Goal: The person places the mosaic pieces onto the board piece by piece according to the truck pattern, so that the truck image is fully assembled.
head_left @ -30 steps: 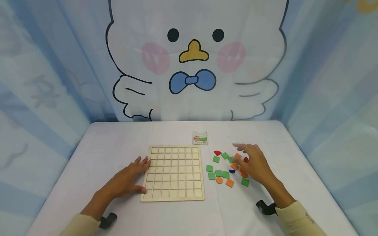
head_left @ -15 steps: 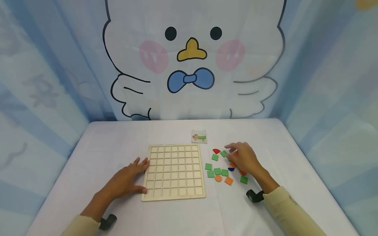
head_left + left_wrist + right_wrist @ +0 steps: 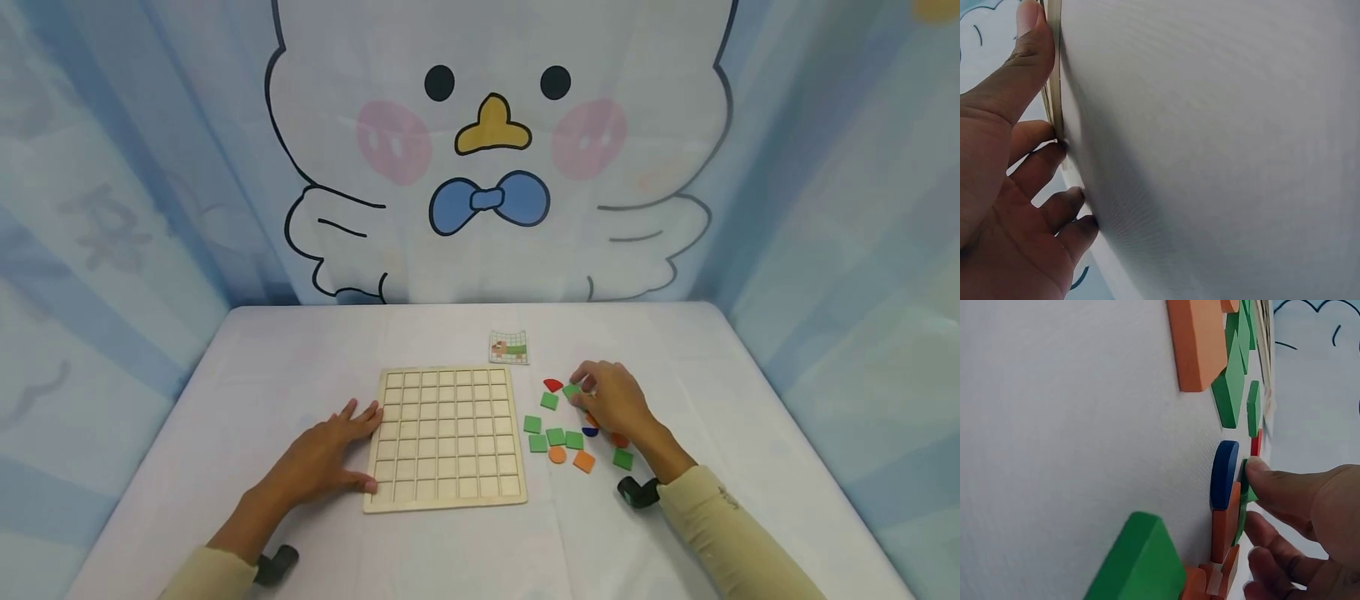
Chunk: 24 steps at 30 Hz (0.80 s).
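A pale wooden grid board [image 3: 446, 437] lies flat on the white table. My left hand [image 3: 326, 454] rests at its left edge, fingers spread and fairly straight. In the left wrist view the thumb [image 3: 1025, 62] lies against the board's side [image 3: 1055, 75]. To the right of the board, my right hand [image 3: 615, 400] pinches a green square tile [image 3: 571, 390] between thumb and fingers. The right wrist view has the thumb tip [image 3: 1257, 465] at that tile, beside a blue half-round piece [image 3: 1224, 475] and an orange tile [image 3: 1225, 525]. The hand partly covers other pieces.
Several green squares [image 3: 555, 437], an orange disc [image 3: 557, 455], an orange square [image 3: 584, 462] and a red wedge [image 3: 552, 385] lie scattered by the board. A small picture card [image 3: 509, 347] lies behind it. Printed curtains [image 3: 487, 250] surround the table at the back and sides.
My right hand has moved left and down over the pieces, and its fingers have closed on the green square tile. The board's near side has slid slightly right; my left hand stays at its edge.
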Tool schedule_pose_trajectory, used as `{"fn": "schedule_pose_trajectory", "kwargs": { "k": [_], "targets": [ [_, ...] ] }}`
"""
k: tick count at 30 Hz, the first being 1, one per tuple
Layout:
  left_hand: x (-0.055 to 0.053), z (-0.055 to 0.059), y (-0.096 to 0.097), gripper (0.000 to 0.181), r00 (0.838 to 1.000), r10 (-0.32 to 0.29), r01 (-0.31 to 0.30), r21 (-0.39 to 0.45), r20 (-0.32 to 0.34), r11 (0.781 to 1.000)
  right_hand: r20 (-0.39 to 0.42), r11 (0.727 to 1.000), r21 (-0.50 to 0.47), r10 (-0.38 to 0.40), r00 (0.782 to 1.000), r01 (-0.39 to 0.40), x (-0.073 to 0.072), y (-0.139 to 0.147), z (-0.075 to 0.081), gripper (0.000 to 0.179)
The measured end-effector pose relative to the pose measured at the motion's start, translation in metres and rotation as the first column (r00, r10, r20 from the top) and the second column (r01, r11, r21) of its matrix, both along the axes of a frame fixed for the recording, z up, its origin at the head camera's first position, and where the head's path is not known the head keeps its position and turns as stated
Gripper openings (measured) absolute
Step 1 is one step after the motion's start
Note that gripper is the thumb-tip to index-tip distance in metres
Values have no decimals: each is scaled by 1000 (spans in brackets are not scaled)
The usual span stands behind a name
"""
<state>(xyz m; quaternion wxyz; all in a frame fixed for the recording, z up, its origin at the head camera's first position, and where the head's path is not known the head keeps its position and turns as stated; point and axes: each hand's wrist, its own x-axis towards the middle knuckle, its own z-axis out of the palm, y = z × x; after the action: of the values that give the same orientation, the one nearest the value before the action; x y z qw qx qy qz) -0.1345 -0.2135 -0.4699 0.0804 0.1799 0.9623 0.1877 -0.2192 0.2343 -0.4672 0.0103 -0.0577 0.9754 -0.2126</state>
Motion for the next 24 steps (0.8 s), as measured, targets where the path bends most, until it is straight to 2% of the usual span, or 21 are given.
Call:
{"fn": "schedule_pose_trajectory", "kwargs": {
  "k": [10,13,19,24],
  "targets": [
    [-1,-4,1,112,1000,21,-20,-22,10,1000,-16,992,-126,-7,1000,5,2,-3,3,14],
    [-2,-4,0,112,1000,18,-18,-26,7,999,-27,986,-165,-1,1000,-3,6,-8,5,16],
    [-2,-5,1,112,1000,17,-17,-22,6,1000,-54,969,-228,82,995,-93,17,-25,12,18],
    [-3,-5,1,112,1000,18,-18,-23,5,1000,-5,955,-264,136,991,-133,27,-42,13,15]
  ]
}}
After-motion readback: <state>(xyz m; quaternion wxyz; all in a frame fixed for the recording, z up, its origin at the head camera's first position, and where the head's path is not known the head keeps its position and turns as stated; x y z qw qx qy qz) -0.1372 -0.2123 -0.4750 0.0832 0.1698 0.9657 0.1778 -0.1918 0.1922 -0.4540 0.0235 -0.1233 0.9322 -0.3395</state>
